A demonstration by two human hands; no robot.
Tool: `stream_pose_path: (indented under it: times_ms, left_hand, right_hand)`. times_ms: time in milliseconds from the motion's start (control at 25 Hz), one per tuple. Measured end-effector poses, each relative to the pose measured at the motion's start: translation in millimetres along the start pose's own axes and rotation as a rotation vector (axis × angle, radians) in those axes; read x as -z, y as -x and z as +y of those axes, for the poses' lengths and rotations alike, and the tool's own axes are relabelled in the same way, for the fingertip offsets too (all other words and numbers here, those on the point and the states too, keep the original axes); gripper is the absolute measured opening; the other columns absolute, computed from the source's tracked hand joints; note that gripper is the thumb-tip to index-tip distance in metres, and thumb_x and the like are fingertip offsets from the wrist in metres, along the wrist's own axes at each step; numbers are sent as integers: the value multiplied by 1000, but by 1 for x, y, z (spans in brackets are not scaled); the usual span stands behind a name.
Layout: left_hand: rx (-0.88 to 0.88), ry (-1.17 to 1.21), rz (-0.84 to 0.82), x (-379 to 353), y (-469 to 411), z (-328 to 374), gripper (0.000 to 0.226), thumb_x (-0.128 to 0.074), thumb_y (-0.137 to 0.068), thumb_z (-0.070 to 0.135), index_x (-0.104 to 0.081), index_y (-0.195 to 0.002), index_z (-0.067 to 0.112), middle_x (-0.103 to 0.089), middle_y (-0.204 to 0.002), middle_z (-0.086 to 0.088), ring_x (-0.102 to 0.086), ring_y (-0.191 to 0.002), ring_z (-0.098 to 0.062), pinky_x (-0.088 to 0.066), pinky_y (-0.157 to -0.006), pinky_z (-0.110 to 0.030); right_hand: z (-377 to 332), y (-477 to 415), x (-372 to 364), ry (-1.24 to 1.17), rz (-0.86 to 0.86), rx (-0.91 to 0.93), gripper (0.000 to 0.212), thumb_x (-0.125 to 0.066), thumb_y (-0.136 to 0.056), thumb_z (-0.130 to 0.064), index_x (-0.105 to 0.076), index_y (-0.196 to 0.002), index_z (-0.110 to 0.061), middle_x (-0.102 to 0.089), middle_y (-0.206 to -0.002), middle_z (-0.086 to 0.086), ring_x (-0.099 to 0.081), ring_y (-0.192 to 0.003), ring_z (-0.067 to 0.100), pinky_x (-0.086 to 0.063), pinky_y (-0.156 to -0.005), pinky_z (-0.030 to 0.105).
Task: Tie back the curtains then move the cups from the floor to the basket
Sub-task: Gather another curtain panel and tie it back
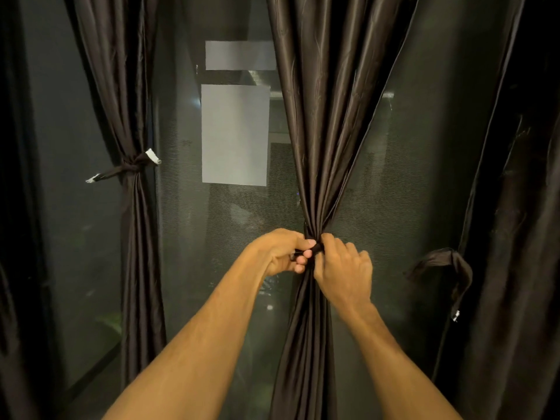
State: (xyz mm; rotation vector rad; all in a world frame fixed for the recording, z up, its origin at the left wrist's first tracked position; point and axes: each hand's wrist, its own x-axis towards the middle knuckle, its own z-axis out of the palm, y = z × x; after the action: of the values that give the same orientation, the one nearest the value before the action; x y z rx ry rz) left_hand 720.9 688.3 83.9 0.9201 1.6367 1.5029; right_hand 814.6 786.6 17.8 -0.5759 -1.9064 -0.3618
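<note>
The middle curtain (321,147) hangs just right of the grey sheet (235,134) taped to the glass, bunched into a narrow waist below and right of that sheet. A dark tie band (316,247) wraps that waist. The left hand (281,253) has its fingers curled and pinches 1 end of the band; the right hand (345,268) curls its fingers over the band and the gathered cloth, and the 2 hands nearly touch.

Far left of the sheet, the left curtain (133,237) is already cinched with a knotted tie (133,168). Far right of the sheet, a third curtain (515,207) hangs ungathered, its loose tie (451,265) drooping. No cups or basket are in view.

The knot looks unfinished. The cloth looks glossy and probably slippery, so if either hand lets the band slacken before the knot is cinched, it could slide down or spring open and the folds would spill out.
</note>
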Motion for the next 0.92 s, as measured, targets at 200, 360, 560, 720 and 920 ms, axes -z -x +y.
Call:
stream_pose_path:
  times_ms: [200,360,560,720,920]
  left_hand:
    - [21,-70,57,0,-2,2,16,-54,-97,8,-58,-81,6,-52,-62,-4,-43,-46,-10,-44,-40,-21]
    - [-94,-26,95,5,-3,-12,10,-55,-95,5,-54,-86,6,-53,-62,-7,-46,-46,-12,-46,-41,-23]
    - [-195,119,17,9,-8,-29,6,-57,-95,6,-54,-91,9,-56,-62,-5,-49,-47,-12,-47,-44,-25]
    - [-277,148,-58,6,-7,-36,7,-53,-96,5,-59,-99,7,-55,-66,-5,-50,-52,-11,-50,-51,-25]
    - [-350,196,-77,6,-8,-44,13,-51,-97,4,-59,-108,5,-56,-69,-4,-52,-56,-11,-51,-55,-25]
  right_hand:
    - [1,-1,1,62,-32,29,15,-43,-86,-24,-56,-82,-16,-61,-65,-1,-60,-59,25,-42,-55,37]
    - [6,-5,10,-205,-173,-33,12,-60,-86,-27,-58,-95,-20,-66,-78,-4,-64,-73,22,-47,-64,37]
    - [7,-17,25,-689,-367,-494,22,-61,-85,-52,-64,-88,-31,-66,-77,-11,-61,-76,7,-44,-69,31]
    - [6,-30,20,-766,-348,-646,23,-67,-80,-49,-69,-72,-27,-70,-65,-7,-68,-68,16,-55,-75,40]
    - [5,-37,16,-933,-395,-769,24,-75,-76,-41,-71,-65,-20,-71,-59,-2,-63,-54,16,-57,-78,54]
